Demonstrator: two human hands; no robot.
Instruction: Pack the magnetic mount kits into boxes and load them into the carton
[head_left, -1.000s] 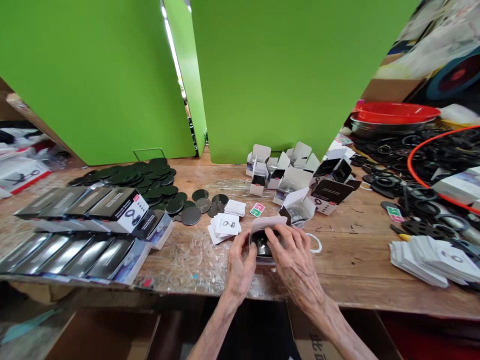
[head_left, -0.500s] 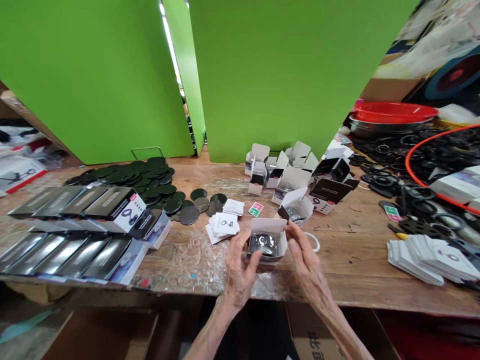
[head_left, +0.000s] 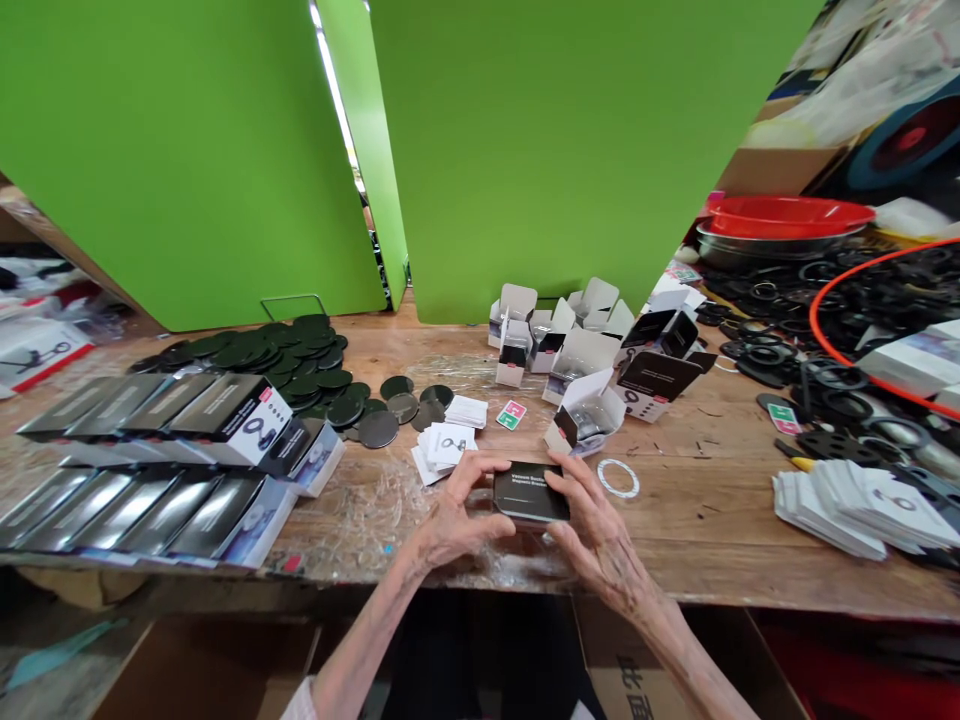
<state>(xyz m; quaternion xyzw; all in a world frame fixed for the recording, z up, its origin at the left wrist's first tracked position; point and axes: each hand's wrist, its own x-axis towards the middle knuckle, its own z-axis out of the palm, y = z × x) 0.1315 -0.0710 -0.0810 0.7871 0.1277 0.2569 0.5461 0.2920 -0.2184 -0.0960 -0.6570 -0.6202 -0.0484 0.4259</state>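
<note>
Near the table's front edge a small black-topped carton box [head_left: 529,492] sits between my hands, its printed lid closed. My left hand [head_left: 466,510] holds its left side, thumb at the near corner and index finger at the far one. On the right side, my right hand [head_left: 596,520] grips it with fingers on the lid's edge. Just behind stands an open carton [head_left: 590,415] with a clear-wrapped item inside. A white ring [head_left: 619,478] lies right of my right hand, and folded leaflets [head_left: 448,445] lie beyond my left hand.
Closed boxes [head_left: 225,420] stand in rows at left. Black discs [head_left: 300,360] are heaped behind them. Several open cartons [head_left: 559,335] stand near the green panel [head_left: 540,150]. At right are leaflets [head_left: 862,505], black rings and a red basin [head_left: 791,220].
The box between my hands was open with its flap up and a wrapped item showing; now its black lid is down. Both hands have shifted around it.
</note>
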